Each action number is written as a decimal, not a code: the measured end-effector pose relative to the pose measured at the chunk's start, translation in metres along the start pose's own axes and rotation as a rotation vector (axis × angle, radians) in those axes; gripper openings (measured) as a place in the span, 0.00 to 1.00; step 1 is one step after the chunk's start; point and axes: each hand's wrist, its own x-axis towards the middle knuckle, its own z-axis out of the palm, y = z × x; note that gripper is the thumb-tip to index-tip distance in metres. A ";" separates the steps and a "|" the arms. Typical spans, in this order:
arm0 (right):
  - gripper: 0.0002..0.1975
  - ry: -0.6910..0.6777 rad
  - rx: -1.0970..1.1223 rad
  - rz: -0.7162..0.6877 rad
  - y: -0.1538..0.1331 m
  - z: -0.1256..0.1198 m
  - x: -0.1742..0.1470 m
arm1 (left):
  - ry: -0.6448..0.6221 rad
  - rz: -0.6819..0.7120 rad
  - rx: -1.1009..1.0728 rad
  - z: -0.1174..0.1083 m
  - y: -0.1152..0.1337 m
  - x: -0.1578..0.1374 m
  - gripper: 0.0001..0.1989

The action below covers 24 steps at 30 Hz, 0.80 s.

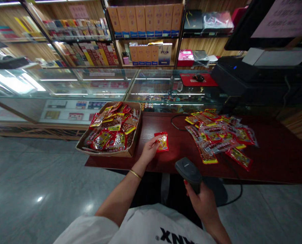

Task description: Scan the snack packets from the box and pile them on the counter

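Between the fingers of my left hand (151, 148) is a small red and yellow snack packet (163, 141), held just over the dark red table. My right hand (201, 200) is wrapped round the handle of a dark grey barcode scanner (189, 171), whose head points toward the packet. To the left, a cardboard box (137, 139) is full of similar snack packets (114, 127). A loose heap of red and yellow snack packets (217, 134) lies on the table to the right.
The dark red table (153, 118) has a black cable across it. Behind stands a glass display counter (90, 81), with a mouse (198, 78) on a red mat (185, 80). A black machine and a monitor (242, 30) rise at the right. Shelves of boxes line the back.
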 end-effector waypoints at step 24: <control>0.20 0.296 0.057 0.184 0.015 -0.032 -0.022 | -0.373 -0.506 -0.394 0.246 0.024 0.088 0.46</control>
